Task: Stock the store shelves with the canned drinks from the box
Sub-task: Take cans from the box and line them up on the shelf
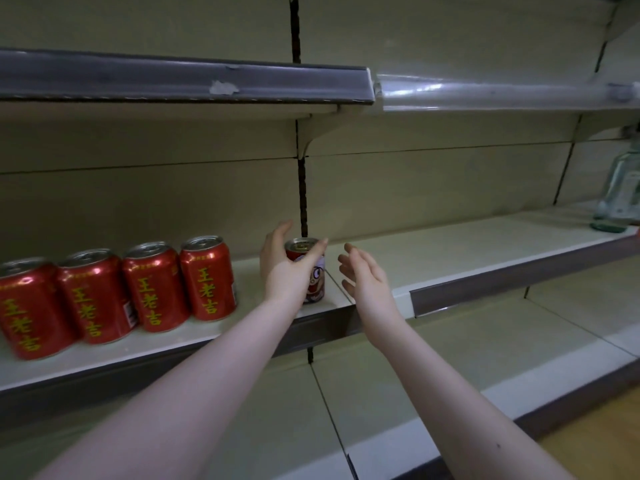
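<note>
- we are at the placing step: our left hand (287, 268) is wrapped around a small can (308, 271) that stands upright on the middle shelf (450, 244), near its front edge.
- the left fingers (317, 249) curl over the can's top rim and the thumb sits behind it, so the hand is closed loosely on the can; we cannot tell whether it presses firmly or is about to let go.
- our right hand (362, 271) hovers just beside the can on its right, fingers spread and slightly curled, holding nothing and not touching the can.
- the can is red at the top with a pale lower label bearing a cartoon face; its pull-tab lid faces up. it is shorter and slimmer than the four red cans (117, 292) lined up to its left, which carry yellow characters.
- a gap separates the small can from the nearest red can, so it stands apart from the row, close to where two shelf boards meet.
- we judge the next move calls for sliding or nudging the can into line, label forward, then opening the left fingers straight off it without tipping it; being narrow, it may topple easily if brushed.
- most of this shelf is bare to the right, save a clear bottle (620, 192) at the far end; the lower shelf (485, 348) is empty too, so much stocking seems left.
- the box is not in view.
</note>
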The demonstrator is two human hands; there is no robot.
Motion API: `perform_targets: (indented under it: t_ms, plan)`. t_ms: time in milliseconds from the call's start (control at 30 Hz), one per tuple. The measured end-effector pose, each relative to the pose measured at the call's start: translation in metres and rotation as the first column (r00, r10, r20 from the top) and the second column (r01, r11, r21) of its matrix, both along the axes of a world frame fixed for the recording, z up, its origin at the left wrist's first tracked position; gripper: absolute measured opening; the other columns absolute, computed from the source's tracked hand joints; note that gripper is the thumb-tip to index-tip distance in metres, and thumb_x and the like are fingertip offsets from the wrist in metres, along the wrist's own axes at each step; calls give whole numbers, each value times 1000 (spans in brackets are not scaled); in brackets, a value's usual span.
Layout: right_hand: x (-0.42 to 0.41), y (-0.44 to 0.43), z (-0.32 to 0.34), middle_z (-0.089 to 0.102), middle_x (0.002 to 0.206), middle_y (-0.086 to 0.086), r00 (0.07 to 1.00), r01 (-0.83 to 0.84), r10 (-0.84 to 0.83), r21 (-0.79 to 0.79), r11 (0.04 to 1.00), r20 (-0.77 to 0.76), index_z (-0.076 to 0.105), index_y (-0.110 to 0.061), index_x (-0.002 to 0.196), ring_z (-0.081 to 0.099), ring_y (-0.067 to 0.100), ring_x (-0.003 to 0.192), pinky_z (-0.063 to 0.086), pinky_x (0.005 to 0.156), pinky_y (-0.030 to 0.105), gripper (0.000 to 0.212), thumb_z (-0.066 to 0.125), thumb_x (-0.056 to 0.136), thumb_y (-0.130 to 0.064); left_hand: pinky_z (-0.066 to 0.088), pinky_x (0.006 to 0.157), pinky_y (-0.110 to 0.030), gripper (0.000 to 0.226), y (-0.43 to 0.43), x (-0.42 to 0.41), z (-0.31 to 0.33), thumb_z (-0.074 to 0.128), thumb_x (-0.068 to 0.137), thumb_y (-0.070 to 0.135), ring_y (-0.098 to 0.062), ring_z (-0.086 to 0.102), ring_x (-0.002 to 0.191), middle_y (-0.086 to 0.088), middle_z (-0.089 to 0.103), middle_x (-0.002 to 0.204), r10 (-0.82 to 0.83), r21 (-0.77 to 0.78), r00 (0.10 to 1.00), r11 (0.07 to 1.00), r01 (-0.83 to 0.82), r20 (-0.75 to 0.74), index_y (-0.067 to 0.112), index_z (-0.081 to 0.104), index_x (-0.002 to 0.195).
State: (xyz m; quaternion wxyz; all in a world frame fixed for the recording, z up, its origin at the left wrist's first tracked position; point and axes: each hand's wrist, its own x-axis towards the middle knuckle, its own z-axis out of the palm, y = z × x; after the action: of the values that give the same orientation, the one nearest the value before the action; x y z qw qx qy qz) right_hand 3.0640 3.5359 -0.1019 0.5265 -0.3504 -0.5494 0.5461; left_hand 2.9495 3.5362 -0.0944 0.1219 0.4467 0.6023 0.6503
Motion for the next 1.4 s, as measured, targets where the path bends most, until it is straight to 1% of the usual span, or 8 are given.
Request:
perform_targets:
  t_ms: [100, 167, 367, 533, 667, 1100, 1267, 1400]
  plan:
    - [22, -13, 4, 50, 137, 5, 997, 7, -4, 44, 999, -73, 44, -15, 135, 46, 18, 128, 34, 112, 38, 38, 34, 101, -27, 39, 99, -23, 45, -9, 22, 4, 66, 82, 41, -17, 44, 126, 1, 51, 135, -69, 113, 998, 991, 70, -11, 31, 51, 123]
    - [42, -20, 4, 54, 131, 5, 992, 28, -18, 78, 997, -126, 47, -20, 130, 48, 16, 125, 36, 110, 35, 33, 32, 101, -25, 43, 101, -31, 38, -14, 45, 4, 61, 84, 43, -21, 49, 121, -3, 56, 129, -141, 147, 990, 979, 140, -4, 32, 53, 119]
    - [123, -38, -14, 55, 132, 5, 973, 132, -114, 79, 988, -202, 48, -16, 133, 51, 15, 124, 37, 108, 31, 37, 29, 101, -24, 23, 111, -27, 42, -32, 135, -8, 43, 80, 57, -4, 31, 134, 20, 37, 137, -231, 195, 937, 938, 285, -261, 38, 50, 117]
    - [208, -58, -39, 56, 133, 5, 945, 267, -243, 87, 960, -217, 49, -23, 128, 52, 13, 123, 39, 108, 33, 34, 27, 102, -25, 27, 105, -10, 30, -45, 226, -31, 46, 83, 48, 10, 35, 127, 13, 43, 140, -532, 154, 834, 820, 551, -148, 40, 50, 112]
    - [293, -89, -71, 59, 127, -1, 893, 414, -396, 46, 909, -214, 51, -33, 120, 53, 10, 122, 40, 106, 33, 30, 32, 98, -36, 31, 111, -27, 28, -58, 313, -73, 48, 83, 48, 1, 39, 129, 10, 48, 135, -699, 85, 709, 704, 705, -92, 42, 51, 110]
    - [461, -185, -185, 58, 127, 2, 706, 680, -685, -98, 727, -179, 50, -30, 121, 54, 11, 121, 42, 104, 30, 29, 29, 101, -29, 39, 98, -18, 28, -119, 487, -193, 47, 86, 41, -3, 48, 120, 8, 55, 125, -936, -187, 332, 308, 933, 117, 35, 53, 113]
    - [475, -224, -240, 61, 118, -1, 711, 691, -703, -219, 689, 31, 55, -25, 118, 58, 13, 113, 48, 94, 24, 26, 42, 96, -26, 45, 85, -11, 23, -144, 486, -249, 57, 91, 24, 1, 58, 100, 4, 62, 108, -960, -375, 166, 72, 924, 224, 19, 57, 114]
    - [474, -257, -280, 49, 129, -7, 711, 663, -482, -259, 702, 512, 44, -26, 133, 48, 8, 119, 45, 92, 20, 39, 49, 94, -28, 49, 94, -26, 48, -155, 476, -289, 73, 78, 28, -7, 57, 107, 2, 60, 115, -976, -675, -58, -186, 714, 208, 18, 53, 121]
